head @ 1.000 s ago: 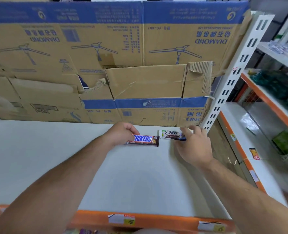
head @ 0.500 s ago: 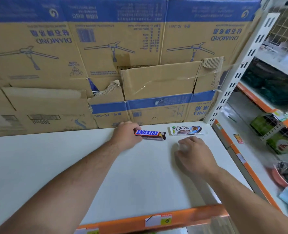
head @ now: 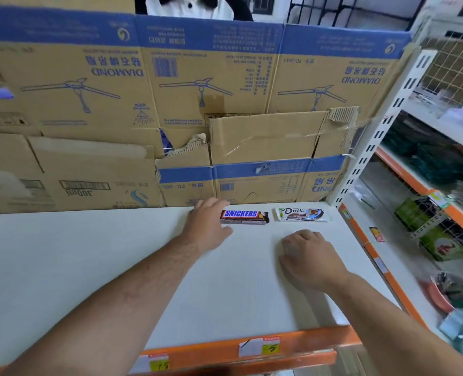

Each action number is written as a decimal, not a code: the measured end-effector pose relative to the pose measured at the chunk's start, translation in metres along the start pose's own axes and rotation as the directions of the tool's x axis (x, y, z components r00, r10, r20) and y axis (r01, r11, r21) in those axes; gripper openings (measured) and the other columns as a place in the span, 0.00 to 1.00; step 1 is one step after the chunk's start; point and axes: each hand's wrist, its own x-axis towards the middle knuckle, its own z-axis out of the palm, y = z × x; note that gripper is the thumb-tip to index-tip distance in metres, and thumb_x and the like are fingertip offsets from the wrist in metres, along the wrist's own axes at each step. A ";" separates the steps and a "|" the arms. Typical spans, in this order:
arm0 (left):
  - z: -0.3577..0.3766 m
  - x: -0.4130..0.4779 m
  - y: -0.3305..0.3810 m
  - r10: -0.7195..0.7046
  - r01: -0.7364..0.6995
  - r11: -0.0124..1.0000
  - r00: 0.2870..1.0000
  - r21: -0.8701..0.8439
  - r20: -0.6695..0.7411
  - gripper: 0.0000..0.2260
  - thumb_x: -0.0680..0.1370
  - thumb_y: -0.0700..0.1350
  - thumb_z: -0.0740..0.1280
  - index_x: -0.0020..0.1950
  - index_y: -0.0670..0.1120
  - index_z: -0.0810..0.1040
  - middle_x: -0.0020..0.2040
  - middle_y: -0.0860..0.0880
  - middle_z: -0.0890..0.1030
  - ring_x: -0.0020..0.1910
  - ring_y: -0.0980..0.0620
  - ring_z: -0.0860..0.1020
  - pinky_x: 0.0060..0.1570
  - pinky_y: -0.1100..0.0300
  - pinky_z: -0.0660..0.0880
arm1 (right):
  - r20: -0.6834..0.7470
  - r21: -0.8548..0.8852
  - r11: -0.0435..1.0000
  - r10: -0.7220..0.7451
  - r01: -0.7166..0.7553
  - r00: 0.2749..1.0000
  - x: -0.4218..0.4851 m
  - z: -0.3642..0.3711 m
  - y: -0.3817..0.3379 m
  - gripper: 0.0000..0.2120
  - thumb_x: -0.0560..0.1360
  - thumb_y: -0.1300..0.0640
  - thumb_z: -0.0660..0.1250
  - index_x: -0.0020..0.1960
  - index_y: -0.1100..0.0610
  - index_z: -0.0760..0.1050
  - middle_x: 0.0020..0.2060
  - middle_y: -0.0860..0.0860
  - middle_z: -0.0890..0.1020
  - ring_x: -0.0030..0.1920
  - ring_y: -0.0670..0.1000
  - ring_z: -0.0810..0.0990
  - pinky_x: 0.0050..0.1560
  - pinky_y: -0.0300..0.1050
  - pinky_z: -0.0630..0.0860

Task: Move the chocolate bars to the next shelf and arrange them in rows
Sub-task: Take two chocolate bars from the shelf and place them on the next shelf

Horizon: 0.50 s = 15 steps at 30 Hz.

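Left hand [head: 208,226] lies flat at the left end of the Snickers bar [head: 244,217], fingers above its end and thumb below, touching it; whether I actually pinch it, I cannot tell. Right hand [head: 311,256] rests knuckles-up on the white shelf [head: 102,267], fingers loosely curled, holding nothing, near the Dove bar [head: 302,214] but apart from it. Both bars lie end to end in a row along the back of the shelf, a small gap between them, just before the cardboard backing [head: 197,90], the Dove nearest the slotted upright [head: 374,137].
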 end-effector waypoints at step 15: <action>-0.041 -0.159 0.013 -0.208 0.208 0.968 0.978 0.141 -0.012 0.29 0.76 0.63 0.63 0.76 0.57 0.63 0.76 0.55 0.65 0.74 0.51 0.60 0.73 0.54 0.57 | -0.039 0.034 0.965 -0.260 0.261 0.965 -0.074 -0.003 -0.067 0.28 0.71 0.41 0.61 0.70 0.45 0.68 0.71 0.50 0.71 0.71 0.54 0.68 0.67 0.51 0.67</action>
